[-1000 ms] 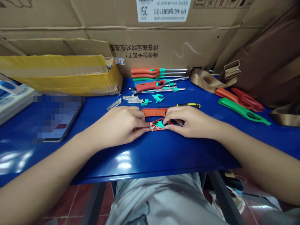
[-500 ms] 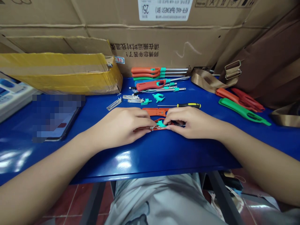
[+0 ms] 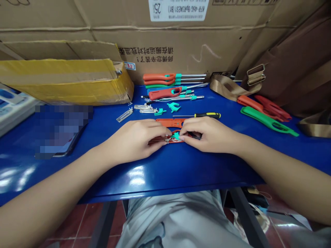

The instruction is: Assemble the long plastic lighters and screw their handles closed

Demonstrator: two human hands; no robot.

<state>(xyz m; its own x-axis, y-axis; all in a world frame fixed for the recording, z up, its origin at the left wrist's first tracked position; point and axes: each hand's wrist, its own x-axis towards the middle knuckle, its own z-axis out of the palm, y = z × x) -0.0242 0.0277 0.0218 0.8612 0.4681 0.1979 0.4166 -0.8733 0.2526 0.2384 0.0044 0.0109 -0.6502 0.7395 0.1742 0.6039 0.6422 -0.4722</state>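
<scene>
Low over the blue table, my left hand (image 3: 141, 137) is closed around the left end of an orange lighter shell half (image 3: 178, 141). My right hand (image 3: 208, 135) pinches a teal plastic trigger (image 3: 176, 136) at the shell's middle, thumb and forefinger at its right side. Thin white wire loops beside the trigger inside the shell. Just behind lies the other orange shell half (image 3: 168, 122), partly covered by my fingers. Both palms hide the ends of the shell in front.
Behind are a screwdriver (image 3: 207, 115), loose teal triggers (image 3: 173, 107), clear fuel tanks (image 3: 124, 115) and a stack of lighters (image 3: 165, 93). Green shell halves (image 3: 269, 121) lie right, near a strap (image 3: 224, 88). A taped carton (image 3: 103, 89) and a phone (image 3: 69, 134) are left.
The teal trigger has shifted slightly and sits a little deeper by the wire, with my right fingertips still at it. My left hand keeps its hold. The whole view has moved slightly.
</scene>
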